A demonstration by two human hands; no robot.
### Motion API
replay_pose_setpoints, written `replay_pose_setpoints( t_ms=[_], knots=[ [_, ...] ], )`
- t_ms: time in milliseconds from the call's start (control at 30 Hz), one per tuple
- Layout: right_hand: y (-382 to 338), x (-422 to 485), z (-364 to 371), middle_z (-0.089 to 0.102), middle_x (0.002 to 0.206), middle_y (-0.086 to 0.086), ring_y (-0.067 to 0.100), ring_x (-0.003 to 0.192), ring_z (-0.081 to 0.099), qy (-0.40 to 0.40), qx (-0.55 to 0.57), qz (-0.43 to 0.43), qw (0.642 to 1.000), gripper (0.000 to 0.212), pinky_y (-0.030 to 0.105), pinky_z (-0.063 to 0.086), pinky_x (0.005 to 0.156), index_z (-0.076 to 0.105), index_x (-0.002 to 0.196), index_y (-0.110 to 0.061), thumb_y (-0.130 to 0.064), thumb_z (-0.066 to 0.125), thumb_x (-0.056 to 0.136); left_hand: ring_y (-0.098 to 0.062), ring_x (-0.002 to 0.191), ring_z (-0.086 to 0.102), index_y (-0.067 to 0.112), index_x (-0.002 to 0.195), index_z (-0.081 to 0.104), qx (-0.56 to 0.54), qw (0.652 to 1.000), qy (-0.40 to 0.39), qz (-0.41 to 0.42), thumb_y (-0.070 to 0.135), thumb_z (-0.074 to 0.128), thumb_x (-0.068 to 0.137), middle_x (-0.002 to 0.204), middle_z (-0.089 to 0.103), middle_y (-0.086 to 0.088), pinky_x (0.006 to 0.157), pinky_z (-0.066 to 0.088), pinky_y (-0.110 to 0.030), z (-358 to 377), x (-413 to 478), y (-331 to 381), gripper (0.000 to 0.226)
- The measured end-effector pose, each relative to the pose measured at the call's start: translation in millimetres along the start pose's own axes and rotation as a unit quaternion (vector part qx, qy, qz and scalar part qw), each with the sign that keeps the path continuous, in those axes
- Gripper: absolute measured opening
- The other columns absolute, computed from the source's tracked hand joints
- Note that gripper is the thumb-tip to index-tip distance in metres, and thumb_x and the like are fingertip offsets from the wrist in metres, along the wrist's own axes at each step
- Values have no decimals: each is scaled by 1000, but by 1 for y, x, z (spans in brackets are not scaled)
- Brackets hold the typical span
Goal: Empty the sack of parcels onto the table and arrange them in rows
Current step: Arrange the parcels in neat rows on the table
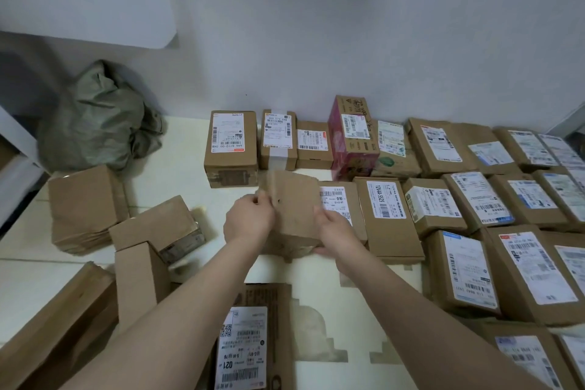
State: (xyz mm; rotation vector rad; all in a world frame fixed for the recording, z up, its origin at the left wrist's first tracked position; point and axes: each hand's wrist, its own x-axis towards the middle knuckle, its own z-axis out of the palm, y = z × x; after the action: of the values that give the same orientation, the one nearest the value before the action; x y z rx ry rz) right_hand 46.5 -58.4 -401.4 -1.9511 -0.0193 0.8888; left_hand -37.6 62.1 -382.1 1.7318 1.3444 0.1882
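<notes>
A pale counter (177, 174) against a white wall carries cardboard parcels nearly edge to edge. Nearest, straight below the plain brown parcel (294, 212) that both hands hold, one flat labelled parcel (250, 342) lies unplaced. To the near left of the held parcel sit four loose brown boxes (85, 206) with no label showing, bunched together and not squared up.

The left hand (250, 222) and the right hand (335, 231) each have their fingers curled round a side edge of the held parcel. It is blurred, so I cannot tell whether it touches the counter.

Right of it runs a row of six labelled parcels, the first (338, 203) just beside it and partly covered by it. Nearer on that side lie at least five more, cut by the frame. Beyond the held parcel is the far row of about nine, among them one pink carton (353, 136). Far left of it, one green sack (98, 117) lies crumpled and looks empty.

So emptying seems done and arranging is in hand. This parcel looks bound for the left end of its row. It should be set down flush and square, label up if it has one, with five loose ones left after it
</notes>
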Motion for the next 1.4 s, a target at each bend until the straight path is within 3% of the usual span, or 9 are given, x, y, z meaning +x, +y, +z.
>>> replay_pose_setpoints(
  t_ms=[133, 267, 400, 567, 667, 800, 933, 1167, 1400],
  knots=[
    [-1, 2, -9, 53, 136, -4, 21, 118, 57, -46, 93, 31, 994, 75, 41, 59, 85, 46, 137, -29, -74, 55, 79, -20, 97, 67, 34, 84, 63, -107, 993, 6, 53, 43, 43, 90, 90, 73, 12, 92, 51, -42, -5, 7, 5, 23],
    [-1, 2, -2, 53, 138, -3, 26, 121, 57, -97, 123, 24, 987, 122, 46, 59, 82, 41, 137, -36, -95, 62, 32, -24, 125, 49, 32, 137, 45, -54, 994, 15, 99, 18, 62, 83, 122, 61, 5, 102, 44, -45, -4, -6, 11, 59],
    [6, 0, -3, 65, 127, -1, 22, 112, 65, -152, 178, 16, 972, 86, 51, 54, 92, 50, 133, -31, -76, 70, 62, -36, 132, 40, 22, 153, 6, -64, 994, -58, -61, 55, 82, 66, 146, 39, -13, 107, 39, -50, -10, 4, 9, 120],
    [-4, -5, 15, 61, 101, -2, 13, 89, 56, -140, -24, -14, 990, 19, 35, 50, 90, 63, 106, -21, -33, 52, 98, -31, 118, 55, 22, 139, 44, -119, 992, 0, -38, 61, 50, 88, 131, 59, -4, 102, 44, -45, -10, 12, 3, 64],
    [-8, -6, 32, 57, 112, 2, 17, 96, 56, -88, -9, -47, 995, 23, 36, 56, 83, 57, 119, -20, -30, 48, 100, -31, 112, 56, 22, 119, 61, -118, 991, 53, -33, 53, 30, 99, 116, 64, -3, 101, 44, -44, -18, 22, 13, 48],
    [-12, -2, 40, 37, 148, -5, 23, 129, 47, -39, -29, -84, 995, 86, 51, 50, 98, 18, 146, -49, -75, 52, 71, -26, 133, 38, 27, 112, 71, -10, 999, 33, -14, 43, 36, 97, 138, 54, 3, 107, 28, -40, -12, 30, 10, 41],
    [-26, -3, 49, 33, 154, -2, 26, 132, 45, -61, -37, -36, 997, 112, 49, 45, 104, 21, 151, -35, -88, 47, 56, -27, 120, 53, 23, 121, 62, -80, 996, -2, -25, 32, 46, 90, 132, 59, 1, 106, 39, -45, 0, 21, -6, 36],
    [-26, 4, 49, 34, 152, -2, 24, 132, 44, -64, -96, -48, 992, 94, 48, 45, 105, 33, 149, -29, -80, 48, 72, -37, 120, 52, 3, 133, 50, -122, 979, -8, -164, 42, 26, 103, 134, 54, -18, 105, 41, -45, -12, 34, -21, 55],
    [-35, 1, 29, 66, 119, -1, 18, 108, 63, -95, 182, 28, 978, 54, 44, 57, 89, 60, 122, -19, -58, 61, 86, -17, 140, 32, 36, 91, 74, -207, 978, 26, -20, 42, 50, 93, 154, 35, 6, 108, 33, -40, -16, 17, -18, 24]
  ],
)
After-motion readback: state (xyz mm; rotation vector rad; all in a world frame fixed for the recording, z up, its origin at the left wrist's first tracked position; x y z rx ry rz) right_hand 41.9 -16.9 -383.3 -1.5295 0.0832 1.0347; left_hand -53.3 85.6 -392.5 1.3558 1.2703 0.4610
